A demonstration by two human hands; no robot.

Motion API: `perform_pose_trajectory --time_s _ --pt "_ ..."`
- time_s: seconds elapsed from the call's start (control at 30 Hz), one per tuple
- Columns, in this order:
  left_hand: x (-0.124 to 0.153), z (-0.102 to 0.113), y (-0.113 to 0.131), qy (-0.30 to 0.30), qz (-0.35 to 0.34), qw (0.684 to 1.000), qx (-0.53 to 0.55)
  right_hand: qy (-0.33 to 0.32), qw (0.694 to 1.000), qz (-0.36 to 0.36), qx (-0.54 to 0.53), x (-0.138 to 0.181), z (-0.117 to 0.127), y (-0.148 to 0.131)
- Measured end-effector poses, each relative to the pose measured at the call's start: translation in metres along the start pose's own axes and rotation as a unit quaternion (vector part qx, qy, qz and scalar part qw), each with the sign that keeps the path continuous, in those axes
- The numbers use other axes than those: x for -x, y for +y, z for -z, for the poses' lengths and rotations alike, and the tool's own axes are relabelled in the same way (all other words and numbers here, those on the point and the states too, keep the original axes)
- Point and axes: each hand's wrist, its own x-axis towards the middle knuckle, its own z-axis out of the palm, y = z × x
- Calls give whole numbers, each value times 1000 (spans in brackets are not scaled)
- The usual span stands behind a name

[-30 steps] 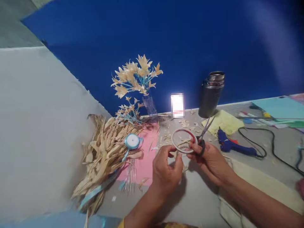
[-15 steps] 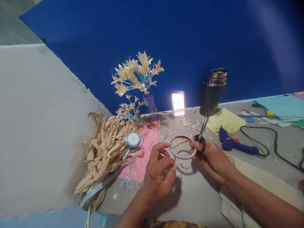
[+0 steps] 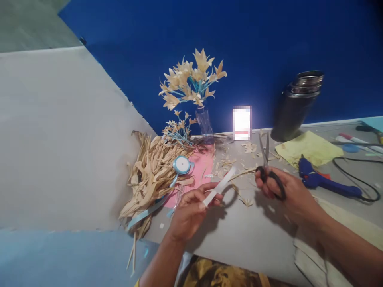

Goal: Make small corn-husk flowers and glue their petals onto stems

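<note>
My left hand [image 3: 190, 209] is closed on a thin white tape roll [image 3: 220, 186], seen edge-on and tilted up to the right above the grey table [image 3: 245, 247]. My right hand [image 3: 289, 195] grips the black handles of a pair of scissors [image 3: 267, 167], blades pointing away from me and nearly closed. The two hands are apart, with the tape roll's upper end a short way left of the scissors' handles. Small dried leaf scraps [image 3: 239, 193] lie on the table between and beyond the hands.
A heap of dried husk strips [image 3: 152, 175] with a blue ribbon spool [image 3: 182, 164] lies left, on pink paper [image 3: 197, 175]. A vase of husk flowers [image 3: 194, 85], a metal flask [image 3: 297, 105], yellow paper [image 3: 308, 148], a blue glue gun [image 3: 324, 181] with cable, and pens stand behind.
The tape roll passed from my right hand's fingers to my left hand and turned edge-on. My right hand drew away to the right with the scissors. The view shifted, so the objects appear further right.
</note>
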Motion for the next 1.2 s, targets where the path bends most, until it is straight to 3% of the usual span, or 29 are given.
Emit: perform_pose_trajectory --time_s 0.07,0.13,0.2,0.27,0.53,0.77,0.97,1.2 --pt "1 1 1 35 -8 999 33 -135 989 -20 60 7 -1 2" --pt "1 -1 2 52 -17 998 44 -265 955 -93 93 13 -6 9" --pt "1 -4 2 59 -29 997 40 -342 927 -131 85 18 -14 17" --pt "1 -7 2 61 -39 997 36 -374 916 -132 60 21 -21 22" --pt "-1 -8 4 53 -48 996 50 -393 908 -139 35 21 -24 23" --pt "-2 -10 -2 26 -49 998 -14 -366 915 -167 -39 20 -27 31" --pt "-3 -12 -10 18 -40 999 -22 -332 922 -196 -15 20 -29 31" --pt "3 -9 -6 13 -44 999 -11 -345 919 -192 12 21 -27 40"
